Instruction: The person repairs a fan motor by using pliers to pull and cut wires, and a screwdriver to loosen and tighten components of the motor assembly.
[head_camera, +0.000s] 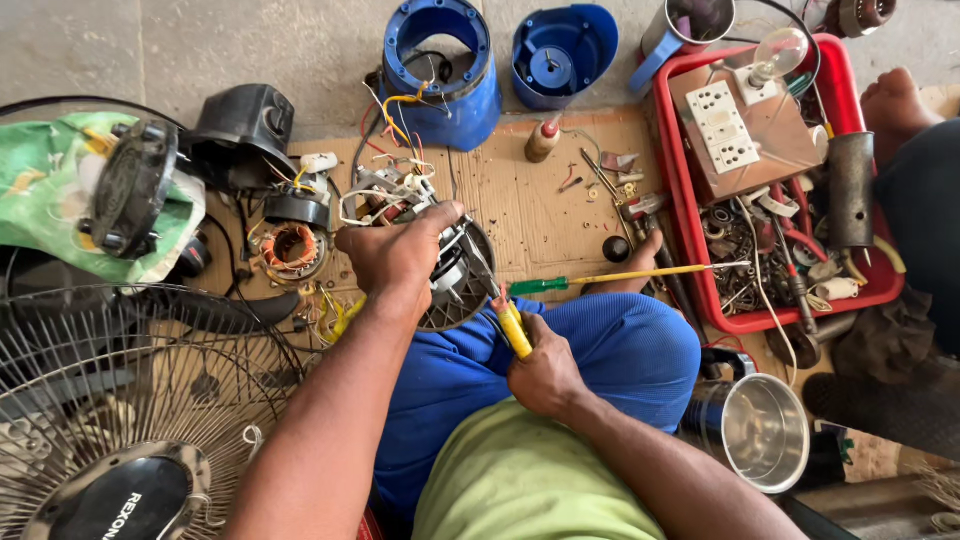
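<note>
My left hand (395, 252) grips the top of a round grey motor housing (462, 290) that rests against my blue-trousered knee, with loose coloured wires (392, 185) spilling from it. In my right hand (545, 375) is a yellow-handled tool (514, 328). Its metal tip reaches up into the housing just right of my left hand. A long screwdriver with a green handle and yellow shaft (610, 278) lies across my knee and the cardboard sheet (530, 210).
A red tray (848, 290) of tools, a socket board and a bulb sits at right. Two blue plastic housings (445, 75) stand at the back. A copper-wound stator (292, 248), black motor covers, a fan grille (130, 400) and a steel cup (765, 430) surround me. Another person's foot (895, 100) shows far right.
</note>
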